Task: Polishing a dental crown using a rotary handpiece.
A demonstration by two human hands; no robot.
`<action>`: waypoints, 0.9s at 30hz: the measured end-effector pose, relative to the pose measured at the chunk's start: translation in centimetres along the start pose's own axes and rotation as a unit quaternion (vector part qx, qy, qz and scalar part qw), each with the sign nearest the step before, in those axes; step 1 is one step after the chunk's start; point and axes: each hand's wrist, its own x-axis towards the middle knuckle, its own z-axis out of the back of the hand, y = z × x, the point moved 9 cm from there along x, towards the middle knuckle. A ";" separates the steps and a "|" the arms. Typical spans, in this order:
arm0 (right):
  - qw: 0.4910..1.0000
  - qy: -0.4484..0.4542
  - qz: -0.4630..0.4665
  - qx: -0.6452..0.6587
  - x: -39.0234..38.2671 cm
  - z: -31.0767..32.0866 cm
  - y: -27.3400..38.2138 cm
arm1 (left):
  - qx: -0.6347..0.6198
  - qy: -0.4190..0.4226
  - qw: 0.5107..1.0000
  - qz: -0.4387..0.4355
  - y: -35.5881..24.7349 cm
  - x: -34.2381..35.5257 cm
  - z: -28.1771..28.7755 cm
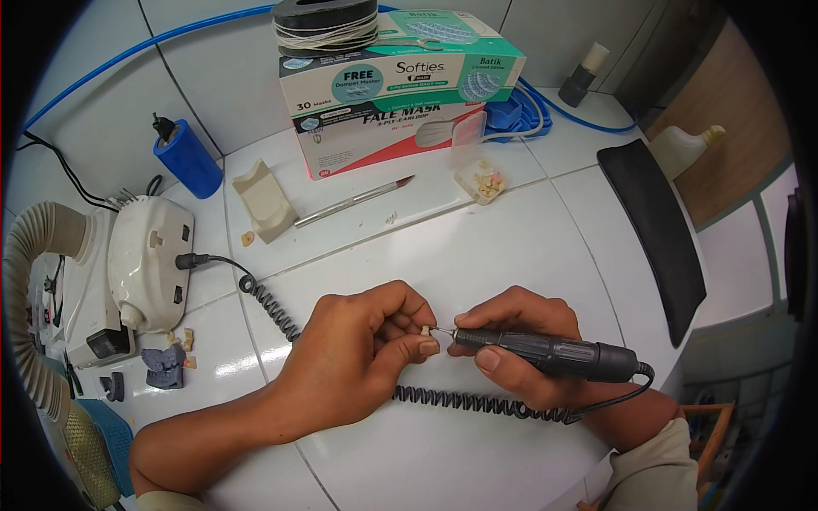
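My left hand (345,366) is closed, thumb and fingertips pinching a small cream-coloured piece (425,330) that looks like a dental crown. Fingers hide part of it. A black rotary handpiece (562,353) lies across my right hand (528,383), which grips it near its front end. Its thin metal bur points left and reaches to the cream piece; whether it touches cannot be made out. From the handpiece's back end a coiled black cord (477,400) runs under my left wrist to the white control unit (149,264) at the left.
Mask boxes (400,77) stand at the back, with a wire spool (324,25) on top. A beige block (262,202), a knife (354,202) and a small clear box (481,183) of tooth-like pieces lie before them. A grey dental model (164,366) sits left, near a ribbed hose (30,298).
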 end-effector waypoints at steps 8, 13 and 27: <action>1.000 0.010 0.009 0.006 0.0 -0.1 0.2 | 0.000 0.002 1.000 0.005 0.0 0.0 0.0; 1.000 0.009 0.009 0.004 0.1 -0.2 0.2 | -0.008 -0.001 1.000 0.008 0.2 0.0 0.0; 1.000 0.014 0.019 0.006 0.0 -0.1 0.3 | -0.006 -0.003 1.000 0.008 0.0 0.0 0.1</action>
